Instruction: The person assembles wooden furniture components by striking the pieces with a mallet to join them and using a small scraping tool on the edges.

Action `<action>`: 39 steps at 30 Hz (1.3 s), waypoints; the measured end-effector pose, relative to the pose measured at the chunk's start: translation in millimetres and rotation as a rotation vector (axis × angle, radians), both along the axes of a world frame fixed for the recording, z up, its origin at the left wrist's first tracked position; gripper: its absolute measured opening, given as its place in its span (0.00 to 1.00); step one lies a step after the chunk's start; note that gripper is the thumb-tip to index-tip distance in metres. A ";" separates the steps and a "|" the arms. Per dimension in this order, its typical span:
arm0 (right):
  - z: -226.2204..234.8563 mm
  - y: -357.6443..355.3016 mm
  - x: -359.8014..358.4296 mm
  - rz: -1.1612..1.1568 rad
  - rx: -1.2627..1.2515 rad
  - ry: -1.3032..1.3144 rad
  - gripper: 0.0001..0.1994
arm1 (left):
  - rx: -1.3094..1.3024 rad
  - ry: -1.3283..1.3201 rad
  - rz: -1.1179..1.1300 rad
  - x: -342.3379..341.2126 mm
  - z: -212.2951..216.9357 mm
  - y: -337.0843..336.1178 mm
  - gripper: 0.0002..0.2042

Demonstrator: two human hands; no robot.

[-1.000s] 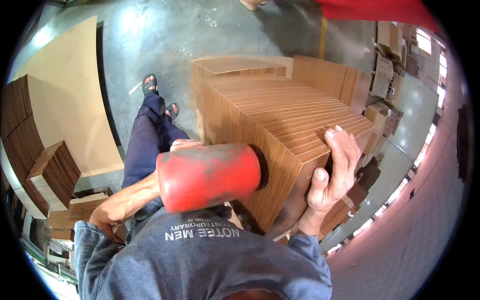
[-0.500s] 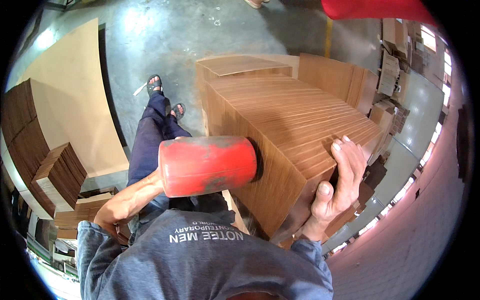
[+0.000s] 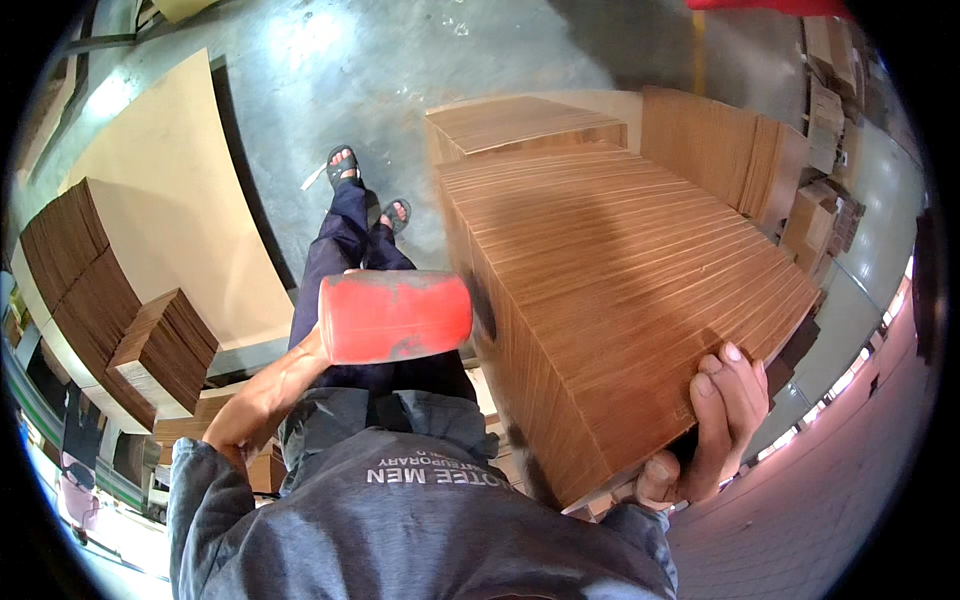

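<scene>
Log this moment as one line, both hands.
Left hand: holding red cylindrical tool, fingers mostly hidden | Right hand: at lower-right edge of wood-grain panel stack

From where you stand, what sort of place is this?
Probably a furniture workshop: a big stack of brown wood-grain sheets, a large pale flat board and what looks like a red cylindrical mallet suggest it.

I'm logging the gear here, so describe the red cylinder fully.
The red cylinder is thick, smooth-looking, perhaps plastic or rubber, with grey-black smears along its upper and lower edges. It lies sideways across the view, in front of the legs, its right end close to the side of the brown stack; whether they touch is unclear. The left hand, mostly hidden behind it, holds it; no handle shows.
</scene>
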State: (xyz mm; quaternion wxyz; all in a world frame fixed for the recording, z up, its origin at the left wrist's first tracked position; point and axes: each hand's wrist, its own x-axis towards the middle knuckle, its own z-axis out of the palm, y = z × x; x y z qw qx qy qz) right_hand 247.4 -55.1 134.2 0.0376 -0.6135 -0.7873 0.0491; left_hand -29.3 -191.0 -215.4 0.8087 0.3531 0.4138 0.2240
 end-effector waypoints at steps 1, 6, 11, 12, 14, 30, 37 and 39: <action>-0.4 0.6 1.4 0.018 0.000 0.008 0.28 | -0.001 0.007 -0.005 -2.1 -5.2 2.5 0.10; -10.2 -3.1 -0.2 0.006 0.134 0.021 0.28 | -0.002 0.012 -0.042 -6.9 -29.8 15.3 0.12; -5.1 -5.0 21.4 0.155 0.062 0.039 0.30 | -0.020 0.000 -0.011 -2.7 -46.8 19.0 0.15; -2.9 -4.1 24.0 0.162 0.062 0.038 0.30 | -0.020 -0.051 0.012 -1.6 -46.7 27.9 0.16; -0.7 -7.3 21.2 0.158 0.070 0.019 0.30 | 0.064 -0.055 0.004 0.9 -49.0 30.9 0.17; -11.0 -6.9 17.5 0.130 0.118 0.038 0.30 | 0.365 0.295 -0.060 3.9 -29.6 26.0 0.13; -20.0 -4.9 10.8 0.071 0.217 0.070 0.28 | 0.212 0.107 -0.025 -30.7 -43.5 1.3 0.17; -16.6 -3.9 9.4 0.060 0.174 0.046 0.27 | 0.194 0.132 -0.049 -37.5 -43.1 4.6 0.17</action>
